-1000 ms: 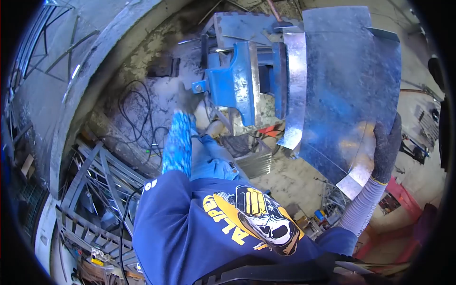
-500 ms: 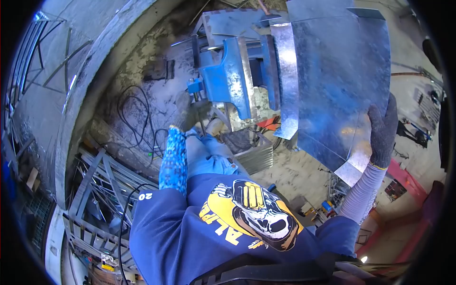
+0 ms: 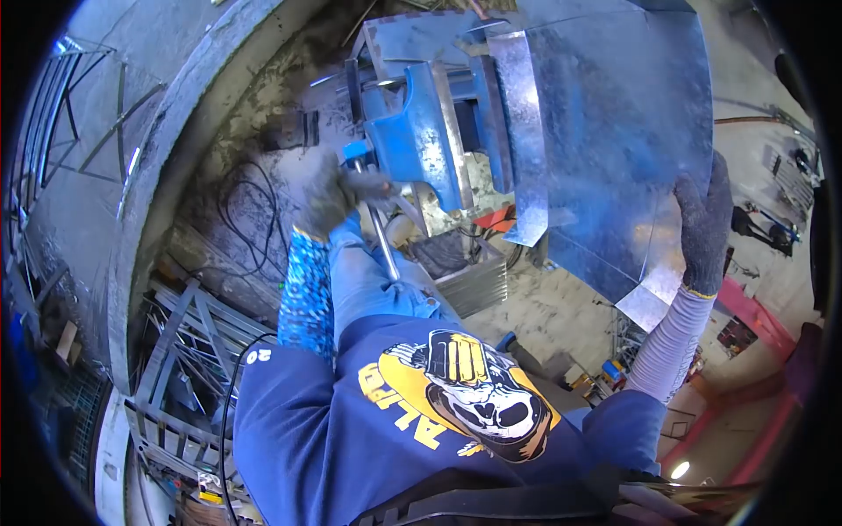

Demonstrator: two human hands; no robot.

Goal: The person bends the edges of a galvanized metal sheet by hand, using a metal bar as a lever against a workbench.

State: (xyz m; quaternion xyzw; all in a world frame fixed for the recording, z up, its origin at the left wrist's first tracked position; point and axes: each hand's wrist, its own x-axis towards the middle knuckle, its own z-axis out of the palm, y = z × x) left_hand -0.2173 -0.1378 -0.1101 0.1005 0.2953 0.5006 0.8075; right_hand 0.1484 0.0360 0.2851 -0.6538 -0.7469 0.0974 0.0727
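My left hand, in a dark work glove and partly blurred, is at the steel vise handle, its fingers reaching across the bar just below the blue screw end. The blue bench vise stands right beyond it. A large grey metal sheet with bent edges extends to the right of the vise, its shiny left flange running alongside the jaws. My right hand, gloved too, grips the sheet's right edge near the lower folded corner. The fingers beneath the sheet are hidden.
Below the vise sits a crate-like metal stack. A black cable lies coiled on the floor at left, beside a low concrete ledge. Metal frames lean at lower left. Tools lie scattered at lower right.
My left hand has shifted slightly left and the vise handle now slants down past it, showing more of its length. My right hand stays on the sheet; the whole view has shifted slightly.
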